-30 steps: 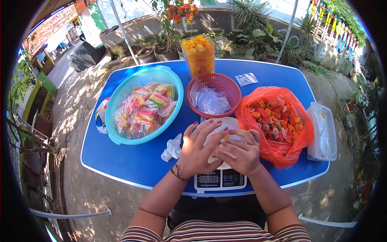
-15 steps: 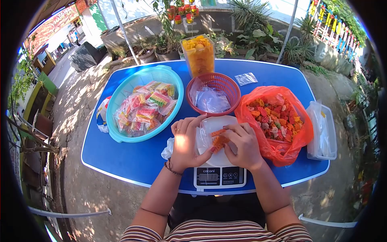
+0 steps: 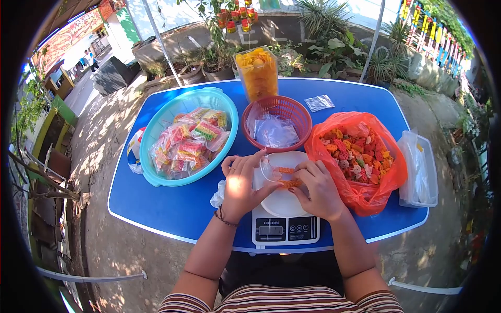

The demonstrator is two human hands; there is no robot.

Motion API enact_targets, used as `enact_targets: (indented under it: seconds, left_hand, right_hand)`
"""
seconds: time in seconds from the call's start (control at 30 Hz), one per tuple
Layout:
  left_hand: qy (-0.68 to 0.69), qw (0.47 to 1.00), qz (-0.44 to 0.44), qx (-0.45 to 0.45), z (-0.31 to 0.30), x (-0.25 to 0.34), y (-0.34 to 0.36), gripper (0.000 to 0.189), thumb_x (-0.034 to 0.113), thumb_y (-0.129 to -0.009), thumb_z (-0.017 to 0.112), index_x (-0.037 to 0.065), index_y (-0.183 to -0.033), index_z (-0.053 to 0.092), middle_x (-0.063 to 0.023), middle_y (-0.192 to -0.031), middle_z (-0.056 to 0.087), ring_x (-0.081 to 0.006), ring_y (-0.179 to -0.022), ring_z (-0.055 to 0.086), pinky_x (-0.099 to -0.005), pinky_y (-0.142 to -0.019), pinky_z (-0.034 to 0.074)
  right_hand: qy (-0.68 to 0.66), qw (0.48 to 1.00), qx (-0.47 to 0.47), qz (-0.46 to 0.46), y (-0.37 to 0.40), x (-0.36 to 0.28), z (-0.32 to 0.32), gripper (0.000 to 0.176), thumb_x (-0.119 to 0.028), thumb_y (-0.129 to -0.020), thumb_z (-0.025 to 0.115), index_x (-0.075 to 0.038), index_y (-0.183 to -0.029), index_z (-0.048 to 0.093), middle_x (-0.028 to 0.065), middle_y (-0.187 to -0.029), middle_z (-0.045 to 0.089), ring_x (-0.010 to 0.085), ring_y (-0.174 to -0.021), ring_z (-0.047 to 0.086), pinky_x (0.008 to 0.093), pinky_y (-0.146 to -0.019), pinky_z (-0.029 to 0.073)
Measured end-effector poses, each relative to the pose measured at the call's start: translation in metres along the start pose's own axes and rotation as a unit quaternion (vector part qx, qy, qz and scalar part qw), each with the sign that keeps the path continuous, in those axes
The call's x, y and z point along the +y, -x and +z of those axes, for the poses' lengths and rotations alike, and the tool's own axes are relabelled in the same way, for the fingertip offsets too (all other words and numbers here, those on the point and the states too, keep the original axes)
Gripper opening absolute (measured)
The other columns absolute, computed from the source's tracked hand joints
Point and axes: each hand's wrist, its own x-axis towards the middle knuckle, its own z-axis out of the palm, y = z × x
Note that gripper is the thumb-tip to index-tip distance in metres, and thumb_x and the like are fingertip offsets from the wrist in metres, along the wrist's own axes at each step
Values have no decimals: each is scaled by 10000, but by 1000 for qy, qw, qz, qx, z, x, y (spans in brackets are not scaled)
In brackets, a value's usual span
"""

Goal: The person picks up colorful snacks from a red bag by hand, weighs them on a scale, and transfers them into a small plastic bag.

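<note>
My left hand (image 3: 242, 183) grips a small clear plastic bag (image 3: 267, 170), thumb and fingers on its near side. In my right hand (image 3: 319, 192) are orange ridged snack pieces (image 3: 287, 183), pinched by the fingers and partly inside the bag's mouth. Both hands are over a round white plate (image 3: 284, 206), which rests on a white digital kitchen scale (image 3: 285, 229). Just beyond them stands a dark red plastic basket (image 3: 306, 121) of flat clear bags (image 3: 275, 131).
On the blue table (image 3: 172, 208), a turquoise basin (image 3: 152, 176) at left holds filled snack packs. An orange-red plastic bag (image 3: 360, 198) of colourful snacks sits at right, beside a clear tub (image 3: 431, 172) of plastic bags. A tall container (image 3: 259, 73) of yellow pieces stands behind.
The orange pieces have turned flatter and moved left, further into the bag's mouth, as my right hand follows. My left hand has barely moved.
</note>
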Motion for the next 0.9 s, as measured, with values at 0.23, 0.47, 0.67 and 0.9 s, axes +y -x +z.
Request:
enact_targets:
  seconds: [0.23, 0.47, 0.67, 0.9]
  left_hand:
    - [-35, 999, 21, 4, 0, 1, -2, 766, 497, -687, 870, 72, -1273, 620, -22, -1096, 705, -201, -1039, 639, -444, -1046, 322]
    - [-28, 999, 36, -21, 1, 7, 0, 800, 511, -646, 881, 102, -1285, 626, 2, -1084, 698, -173, -1016, 635, -449, -1054, 319]
    - [-22, 997, 72, -24, 3, 11, 4, 777, 490, -672, 872, 116, -1300, 609, 28, -1157, 681, -153, -999, 628, -435, -1057, 317]
    - [-19, 999, 25, 23, -4, 6, 1, 794, 501, -648, 880, 91, -1275, 616, -4, -1134, 689, -157, -1022, 620, -430, -1053, 315]
  right_hand:
    - [-134, 967, 208, 63, -1, -3, 4, 170, 96, -853, 648, 19, -999, 690, 149, -956, 694, 291, -850, 694, 351, -731, 561]
    - [-169, 965, 202, 5, -2, -8, 8, 130, 77, -875, 674, 13, -986, 697, 129, -976, 708, 233, -804, 713, 304, -741, 573]
    - [-119, 977, 166, -56, -3, -8, 6, 187, 6, -806, 737, -11, -988, 695, 94, -989, 689, 278, -924, 656, 350, -817, 529]
    - [76, 995, 60, 34, 1, -6, 0, 227, 1, -715, 744, -26, -937, 707, 101, -1058, 664, 303, -959, 604, 403, -864, 487]
